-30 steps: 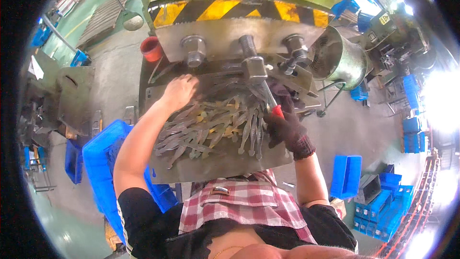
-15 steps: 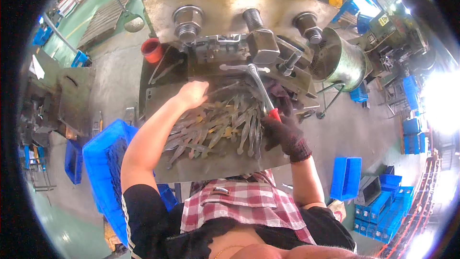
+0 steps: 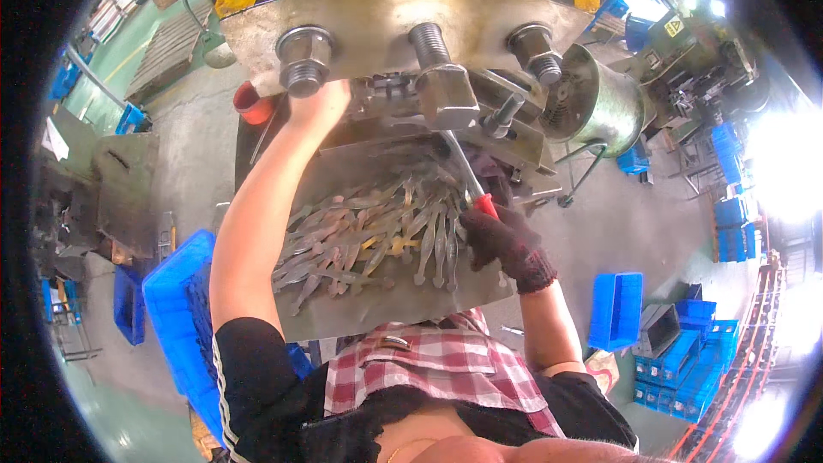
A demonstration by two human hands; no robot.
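- A flat steel tray (image 3: 343, 317) lies nearest the person, heaped with dull, flat, leaf-shaped metal blanks (image 3: 377, 231).
- The right hand (image 3: 501, 240), in a dark knitted glove, is closed around a red-handled metal tool (image 3: 467, 180) just above the blanks.
- The bare left hand (image 3: 319, 103) reaches under the press's grey plate (image 3: 377, 21); its fingers are hidden, so I cannot tell their grip.
- Blue plastic crates (image 3: 176, 291) stand beside the tray.

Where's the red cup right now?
In the head view, upper left: the red cup sits at the press table's left edge, just left of the left hand, below the left bolt.
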